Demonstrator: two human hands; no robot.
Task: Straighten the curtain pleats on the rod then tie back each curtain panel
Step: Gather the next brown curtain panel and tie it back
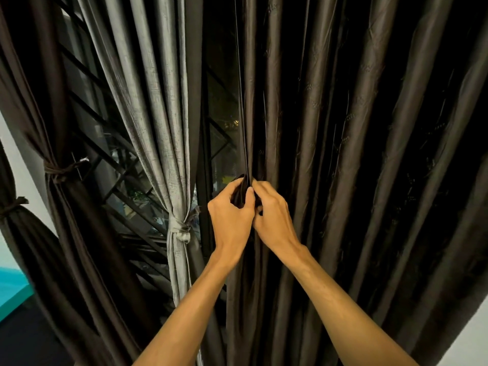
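Both hands, left [231, 215] and right [272, 212], pinch the dark panel's [343, 154] leading edge together at mid-height. Gather pleats evenly, keeping folds stacked, before tying like the grey panel [158, 101].

No readable text, label, brand, number or sign shows anywhere on the curtains or window.

Brown panel [343, 154], 3 o'clock: dark chocolate with a satin sheen and faint tone-on-tone sprig motifs scattered down the folds. Grey panel [158, 101], 11 o'clock: silver-grey, fine crosshatch slub. Its grey tie [182, 231] matches. Left panel [39, 114], 9 o'clock: plain dark brown, brown tie [59, 171] in the same shade. Window grille [100, 143]: black. Wall [472, 344], 5 o'clock: white. Surface [13, 291], 8 o'clock: teal.
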